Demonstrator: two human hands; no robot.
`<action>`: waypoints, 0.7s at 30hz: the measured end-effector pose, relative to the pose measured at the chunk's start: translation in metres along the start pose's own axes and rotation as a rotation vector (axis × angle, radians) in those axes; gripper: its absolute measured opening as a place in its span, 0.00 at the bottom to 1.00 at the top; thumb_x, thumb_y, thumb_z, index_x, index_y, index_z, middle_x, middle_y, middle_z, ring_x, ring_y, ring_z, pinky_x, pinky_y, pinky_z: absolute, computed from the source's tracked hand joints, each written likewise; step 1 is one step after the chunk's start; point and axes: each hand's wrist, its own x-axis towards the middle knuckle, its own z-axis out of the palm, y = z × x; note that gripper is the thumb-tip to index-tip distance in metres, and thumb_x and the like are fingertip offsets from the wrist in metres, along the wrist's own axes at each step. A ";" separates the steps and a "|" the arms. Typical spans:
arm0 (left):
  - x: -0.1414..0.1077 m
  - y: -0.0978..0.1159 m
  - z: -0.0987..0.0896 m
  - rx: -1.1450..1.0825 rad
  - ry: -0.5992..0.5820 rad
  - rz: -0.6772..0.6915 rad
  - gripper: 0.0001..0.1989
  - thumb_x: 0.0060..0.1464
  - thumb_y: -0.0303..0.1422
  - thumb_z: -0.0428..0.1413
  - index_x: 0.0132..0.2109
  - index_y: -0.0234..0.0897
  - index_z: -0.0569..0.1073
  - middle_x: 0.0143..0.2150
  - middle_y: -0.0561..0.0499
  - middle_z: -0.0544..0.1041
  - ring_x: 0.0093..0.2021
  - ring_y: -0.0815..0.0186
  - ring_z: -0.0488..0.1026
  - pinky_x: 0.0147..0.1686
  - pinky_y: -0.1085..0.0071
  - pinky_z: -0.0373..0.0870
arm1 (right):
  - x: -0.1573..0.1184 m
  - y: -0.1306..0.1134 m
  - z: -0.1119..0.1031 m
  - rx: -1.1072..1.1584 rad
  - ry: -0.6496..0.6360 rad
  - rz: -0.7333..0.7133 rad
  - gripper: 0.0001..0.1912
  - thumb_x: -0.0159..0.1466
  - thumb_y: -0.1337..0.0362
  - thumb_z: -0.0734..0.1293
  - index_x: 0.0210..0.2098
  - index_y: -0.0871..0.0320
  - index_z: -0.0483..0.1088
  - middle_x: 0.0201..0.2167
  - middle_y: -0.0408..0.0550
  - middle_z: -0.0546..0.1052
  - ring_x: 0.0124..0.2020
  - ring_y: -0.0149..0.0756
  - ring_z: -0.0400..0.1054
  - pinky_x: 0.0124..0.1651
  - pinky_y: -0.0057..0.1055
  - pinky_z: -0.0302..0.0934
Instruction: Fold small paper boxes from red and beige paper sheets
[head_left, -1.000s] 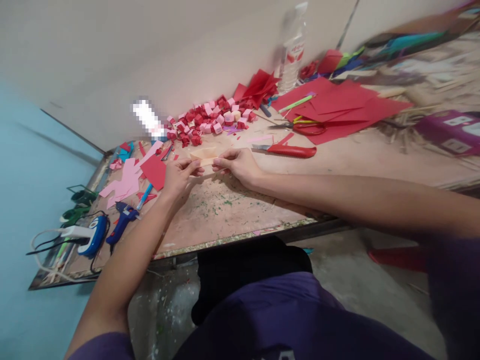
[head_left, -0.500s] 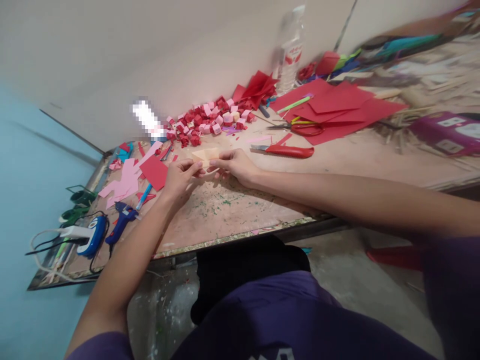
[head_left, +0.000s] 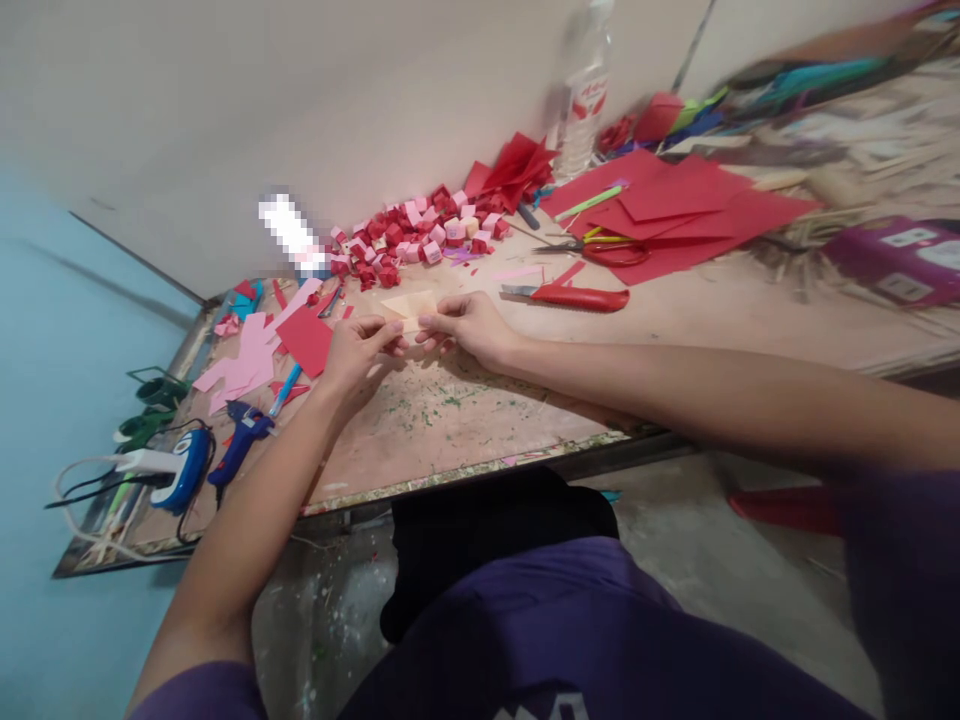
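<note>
Between my two hands is a small piece of cream paper [head_left: 411, 305], creased and partly folded, held just above the table. My left hand [head_left: 366, 345] pinches its left lower edge between thumb and fingers. On the other side, my right hand [head_left: 472, 328] grips the right lower edge, thumb on top. The thumbs are close together near the paper's middle. A red paper square [head_left: 306, 340] lies beside my left hand. To the right of my right hand rests a red-handled utility knife [head_left: 577, 298].
Many small red and pink folded paper pieces [head_left: 420, 235] are heaped by the wall. Scissors [head_left: 607, 250] and red sheets [head_left: 675, 215] lie right, near a plastic bottle [head_left: 585, 100]. A blue glue gun [head_left: 244, 435] and a power strip [head_left: 184, 470] sit left.
The hands stay pinched on the cream paper with almost no movement; its upper part looks slightly more spread. The view has shifted a little.
</note>
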 end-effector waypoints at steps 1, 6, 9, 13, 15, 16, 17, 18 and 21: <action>0.000 0.000 0.000 -0.012 -0.010 -0.013 0.21 0.46 0.50 0.71 0.29 0.35 0.80 0.27 0.47 0.82 0.24 0.65 0.77 0.26 0.69 0.79 | 0.000 0.000 0.000 -0.006 0.000 0.003 0.11 0.65 0.66 0.75 0.27 0.62 0.76 0.28 0.54 0.84 0.25 0.31 0.74 0.28 0.27 0.68; -0.002 -0.003 0.002 -0.046 -0.047 -0.048 0.22 0.46 0.50 0.71 0.29 0.34 0.80 0.28 0.46 0.82 0.24 0.65 0.78 0.26 0.68 0.79 | -0.002 0.000 0.002 -0.045 -0.023 -0.023 0.13 0.67 0.65 0.73 0.27 0.62 0.77 0.29 0.55 0.84 0.27 0.33 0.76 0.31 0.28 0.70; -0.003 -0.003 0.004 -0.046 -0.049 -0.044 0.22 0.47 0.50 0.71 0.29 0.33 0.80 0.26 0.48 0.81 0.22 0.66 0.76 0.24 0.68 0.78 | -0.003 -0.001 0.002 -0.049 -0.026 -0.029 0.13 0.67 0.64 0.73 0.27 0.63 0.78 0.29 0.55 0.84 0.27 0.33 0.75 0.30 0.28 0.70; -0.003 -0.004 0.004 -0.030 -0.033 -0.028 0.21 0.50 0.50 0.70 0.30 0.34 0.80 0.25 0.49 0.80 0.22 0.67 0.75 0.24 0.69 0.77 | -0.002 -0.001 0.001 -0.035 -0.051 0.001 0.13 0.65 0.62 0.75 0.28 0.64 0.79 0.28 0.56 0.84 0.26 0.33 0.75 0.26 0.26 0.67; -0.003 -0.004 0.003 -0.026 -0.030 -0.008 0.20 0.50 0.49 0.70 0.30 0.34 0.80 0.26 0.49 0.81 0.23 0.67 0.76 0.25 0.70 0.76 | -0.002 0.000 0.000 -0.032 -0.126 0.009 0.14 0.65 0.59 0.76 0.31 0.65 0.81 0.30 0.57 0.84 0.26 0.33 0.75 0.25 0.26 0.67; -0.003 -0.004 0.003 -0.021 -0.033 0.003 0.19 0.50 0.48 0.70 0.30 0.34 0.81 0.26 0.49 0.81 0.23 0.67 0.76 0.26 0.70 0.76 | -0.002 0.000 -0.001 -0.030 -0.171 0.006 0.15 0.64 0.57 0.77 0.33 0.65 0.82 0.31 0.57 0.85 0.26 0.33 0.75 0.26 0.26 0.68; -0.003 -0.004 0.003 -0.015 -0.040 0.013 0.19 0.50 0.47 0.70 0.31 0.34 0.81 0.26 0.48 0.82 0.24 0.67 0.77 0.27 0.70 0.77 | -0.002 0.001 -0.002 -0.029 -0.204 -0.003 0.17 0.63 0.55 0.78 0.34 0.65 0.82 0.32 0.58 0.85 0.26 0.34 0.76 0.27 0.27 0.70; -0.003 -0.003 0.003 -0.009 -0.047 0.019 0.18 0.50 0.47 0.71 0.32 0.34 0.82 0.27 0.48 0.82 0.25 0.66 0.77 0.28 0.70 0.77 | -0.001 0.001 -0.002 -0.028 -0.221 -0.014 0.18 0.62 0.53 0.79 0.34 0.66 0.83 0.32 0.58 0.85 0.26 0.34 0.76 0.27 0.28 0.71; -0.005 -0.002 0.005 -0.005 -0.065 0.001 0.17 0.51 0.46 0.70 0.34 0.34 0.83 0.29 0.46 0.84 0.27 0.65 0.79 0.31 0.69 0.78 | -0.001 0.003 -0.003 -0.032 -0.220 -0.038 0.19 0.61 0.53 0.79 0.31 0.66 0.81 0.30 0.58 0.84 0.24 0.34 0.75 0.28 0.30 0.72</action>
